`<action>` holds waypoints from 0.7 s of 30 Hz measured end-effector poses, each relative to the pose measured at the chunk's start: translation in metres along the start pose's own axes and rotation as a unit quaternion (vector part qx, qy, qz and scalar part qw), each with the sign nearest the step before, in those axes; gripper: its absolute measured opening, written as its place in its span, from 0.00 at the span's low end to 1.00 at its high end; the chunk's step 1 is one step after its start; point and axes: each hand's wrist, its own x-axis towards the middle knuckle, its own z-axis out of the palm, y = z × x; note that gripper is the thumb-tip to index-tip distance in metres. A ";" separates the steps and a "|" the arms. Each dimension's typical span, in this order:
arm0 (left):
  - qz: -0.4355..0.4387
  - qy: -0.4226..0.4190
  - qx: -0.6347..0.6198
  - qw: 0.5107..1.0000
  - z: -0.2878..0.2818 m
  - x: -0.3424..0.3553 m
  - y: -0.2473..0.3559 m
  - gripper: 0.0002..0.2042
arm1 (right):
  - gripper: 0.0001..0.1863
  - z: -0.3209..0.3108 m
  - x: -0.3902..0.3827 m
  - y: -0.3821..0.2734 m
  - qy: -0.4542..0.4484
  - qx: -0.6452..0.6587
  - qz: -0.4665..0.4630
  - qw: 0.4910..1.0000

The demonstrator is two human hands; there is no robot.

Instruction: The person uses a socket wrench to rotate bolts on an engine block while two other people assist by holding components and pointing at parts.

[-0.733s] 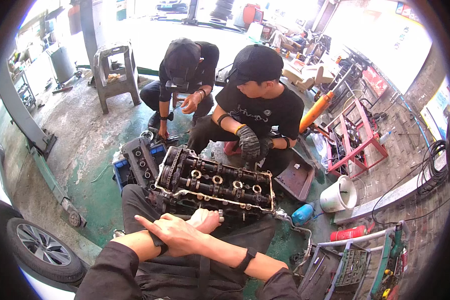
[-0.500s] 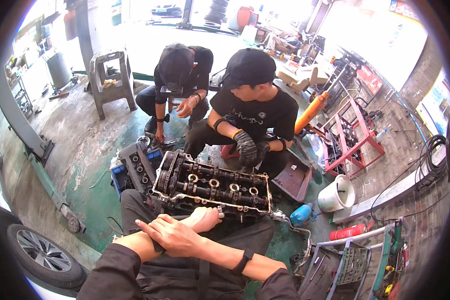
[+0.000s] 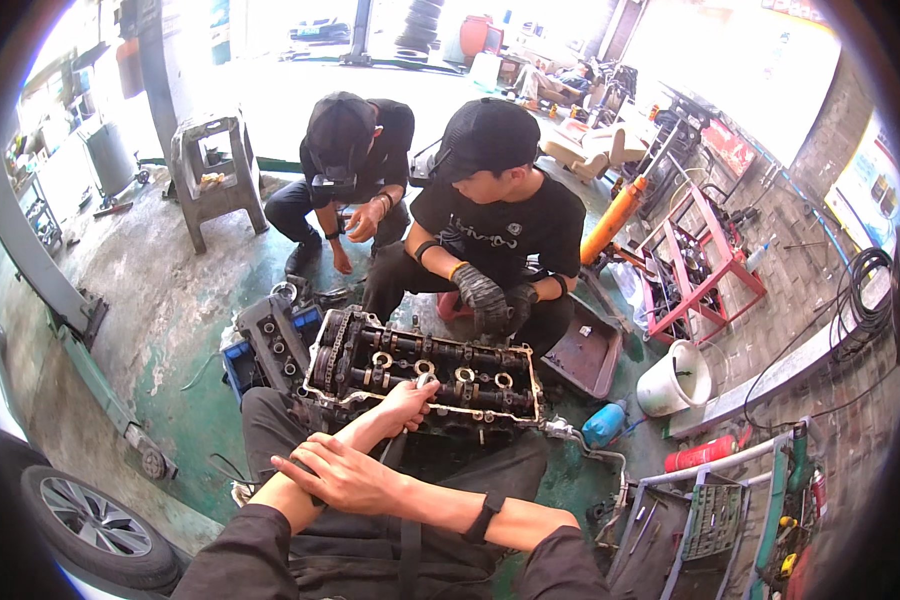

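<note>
One small metallic piece [image 3: 426, 379] is being held, in the head view, by the left hand [image 3: 407, 403] at the near edge of the cylinder head [image 3: 442, 362]; its fingers are being kept curled in around the piece, and whether the cylinder head is being touched cannot be told. The cylinder head itself is being presented with its camshafts uppermost, just beyond the knees. Nearer than the cylinder head, the left forearm [image 3: 288, 496] is being crossed by the right hand [image 3: 345, 475], whose fingers are being laid over it, loosely extended; how firmly it is being gripped cannot be told.

To the left of the cylinder head, a valve cover [image 3: 274, 335] is being displayed beside a blue crate [image 3: 238, 366]. The far side is being occupied by two crouching co-workers, the nearer with grey work gloves [image 3: 484, 290] being held just above the cylinder head's far edge. To its right, space is being taken up by a drain pan [image 3: 585, 352], a blue bottle [image 3: 603, 425] and, farther off, a white bucket [image 3: 660, 388].
</note>
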 end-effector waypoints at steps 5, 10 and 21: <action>0.010 -0.032 -0.008 0.999 0.002 0.003 -0.001 0.14 | 0.36 0.000 -0.002 0.000 -0.021 0.014 -0.010 1.000; 0.290 0.105 0.393 0.866 0.000 0.012 -0.029 0.21 | 0.38 0.008 0.006 -0.004 -0.018 -0.023 -0.069 0.997; 0.234 -0.025 0.460 0.856 0.013 -0.039 -0.007 0.19 | 0.54 -0.007 0.032 0.015 -0.303 0.149 0.023 0.941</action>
